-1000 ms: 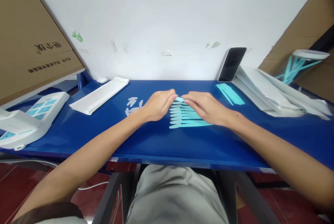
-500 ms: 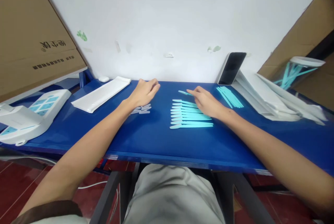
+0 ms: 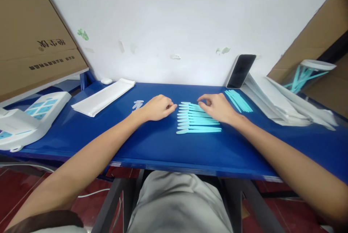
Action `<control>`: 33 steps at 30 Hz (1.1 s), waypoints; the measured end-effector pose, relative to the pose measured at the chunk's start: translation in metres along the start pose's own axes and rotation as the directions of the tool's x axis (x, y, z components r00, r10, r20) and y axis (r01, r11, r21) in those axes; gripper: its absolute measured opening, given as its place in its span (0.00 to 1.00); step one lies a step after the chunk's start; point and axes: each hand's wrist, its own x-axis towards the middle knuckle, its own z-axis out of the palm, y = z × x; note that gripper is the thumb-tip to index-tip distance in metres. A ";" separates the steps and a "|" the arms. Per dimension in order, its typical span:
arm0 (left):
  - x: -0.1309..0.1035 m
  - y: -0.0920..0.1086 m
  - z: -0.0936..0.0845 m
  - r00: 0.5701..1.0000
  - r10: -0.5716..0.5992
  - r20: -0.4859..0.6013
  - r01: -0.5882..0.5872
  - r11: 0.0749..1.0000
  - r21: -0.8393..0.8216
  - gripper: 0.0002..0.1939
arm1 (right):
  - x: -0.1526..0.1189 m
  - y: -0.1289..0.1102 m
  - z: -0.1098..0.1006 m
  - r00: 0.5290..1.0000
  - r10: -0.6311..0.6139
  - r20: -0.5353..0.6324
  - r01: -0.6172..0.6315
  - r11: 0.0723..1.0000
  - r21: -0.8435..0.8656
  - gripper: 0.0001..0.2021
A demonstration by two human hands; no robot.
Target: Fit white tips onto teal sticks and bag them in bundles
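Note:
Several turquoise sticks with pale tips (image 3: 199, 120) lie side by side in a column on the blue table (image 3: 163, 149). At the upper right of this column is my right hand (image 3: 214, 107), thumb and forefinger apart, with nothing seen between them. My left hand (image 3: 162, 107) is just left of the pale tips, its fingers closed together; what they hold, if anything, is too small to make out. Small whitish translucent pieces (image 3: 138, 104) lie behind my left wrist, partly hidden. More turquoise sticks (image 3: 238, 100) sit in a pile right of my right hand.
A phone (image 3: 241, 71) leans against the white wall. White packets (image 3: 282, 99) and a clear jar of turquoise sticks (image 3: 307, 75) are at the right. On the left are a folded white sleeve (image 3: 103, 97), a white device (image 3: 40, 117) and a cardboard box (image 3: 35, 33).
My left hand has moved right, from the small pieces to the stick tips. The stick at my right hand now lies at the column's top, and my right thumb and forefinger have parted.

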 end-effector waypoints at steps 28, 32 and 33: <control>-0.005 0.039 -0.006 0.952 0.171 0.252 -0.151 0.984 -0.097 0.15 | -0.016 -0.029 -0.025 0.819 -0.233 0.524 0.154 0.970 0.191 0.19; -0.004 0.040 -0.006 0.953 0.162 0.255 -0.144 0.986 -0.088 0.16 | -0.015 -0.026 -0.025 0.816 -0.246 0.523 0.153 0.964 0.216 0.19; -0.004 0.040 -0.007 0.953 0.161 0.259 -0.143 0.986 -0.086 0.16 | -0.015 -0.025 -0.026 0.814 -0.244 0.527 0.145 0.964 0.221 0.19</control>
